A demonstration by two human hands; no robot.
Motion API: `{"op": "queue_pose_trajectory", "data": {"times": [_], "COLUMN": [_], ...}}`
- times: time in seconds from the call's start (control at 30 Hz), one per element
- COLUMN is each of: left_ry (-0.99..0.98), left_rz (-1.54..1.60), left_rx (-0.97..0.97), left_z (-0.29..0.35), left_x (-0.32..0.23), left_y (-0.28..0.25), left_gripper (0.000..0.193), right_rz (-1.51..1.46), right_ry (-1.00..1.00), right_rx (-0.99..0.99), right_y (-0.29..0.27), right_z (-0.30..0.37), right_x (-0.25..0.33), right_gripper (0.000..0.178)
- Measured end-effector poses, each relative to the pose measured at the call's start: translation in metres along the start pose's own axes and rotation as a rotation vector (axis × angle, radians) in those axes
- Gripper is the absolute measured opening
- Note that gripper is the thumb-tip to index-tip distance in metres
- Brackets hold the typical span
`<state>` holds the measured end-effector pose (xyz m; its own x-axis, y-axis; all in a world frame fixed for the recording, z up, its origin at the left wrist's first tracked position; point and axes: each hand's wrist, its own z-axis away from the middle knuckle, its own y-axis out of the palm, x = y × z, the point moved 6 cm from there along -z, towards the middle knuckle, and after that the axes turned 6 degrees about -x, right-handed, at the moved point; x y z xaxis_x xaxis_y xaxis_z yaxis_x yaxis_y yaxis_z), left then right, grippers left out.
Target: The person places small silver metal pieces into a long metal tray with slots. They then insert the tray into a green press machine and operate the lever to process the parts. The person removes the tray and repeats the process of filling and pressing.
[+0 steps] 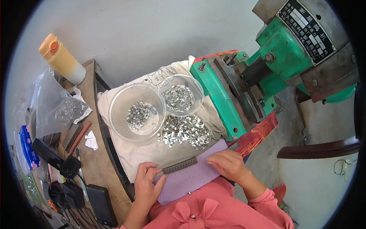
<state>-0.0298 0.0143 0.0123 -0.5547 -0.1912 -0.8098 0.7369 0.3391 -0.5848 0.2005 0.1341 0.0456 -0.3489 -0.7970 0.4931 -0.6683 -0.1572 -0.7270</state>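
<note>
A dark metal bar with a row of small slots or teeth lies slantwise across the purple textured cloth on my lap. My left hand is closed on its left end, thumb below and fingers above. Off the right end of the bar, my right hand is curled with fingertips together, low over the cloth. Whatever those fingers hold, if anything, is hidden. Just beyond the bar lies a loose heap of small shiny metal pieces on the beige cloth.
Behind the heap stand two clear plastic tubs, a wide one and a smaller one, holding small metal parts. A green press rises at the right. The wooden table at left carries a yellow bottle, a plastic bag and a black box.
</note>
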Motion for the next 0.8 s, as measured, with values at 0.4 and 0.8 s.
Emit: {"op": "queue_pose_trajectory", "data": {"times": [0.4,0.8], "left_ry": [0.027,-0.017], "left_rz": [-0.028,0.091], "left_rx": [-0.060,-0.077], "left_z": [0.005,0.006], "left_x": [0.002,0.010], "left_y": [0.006,0.007], "left_gripper": [0.026,0.015], "right_rz": [0.145,-0.026], "right_ry": [0.424,0.469], "right_rx": [0.054,-0.002], "right_y": [-0.045,-0.039], "right_z": [0.038,0.039], "right_x": [-0.053,-0.043], "right_gripper": [0.038,0.030]}}
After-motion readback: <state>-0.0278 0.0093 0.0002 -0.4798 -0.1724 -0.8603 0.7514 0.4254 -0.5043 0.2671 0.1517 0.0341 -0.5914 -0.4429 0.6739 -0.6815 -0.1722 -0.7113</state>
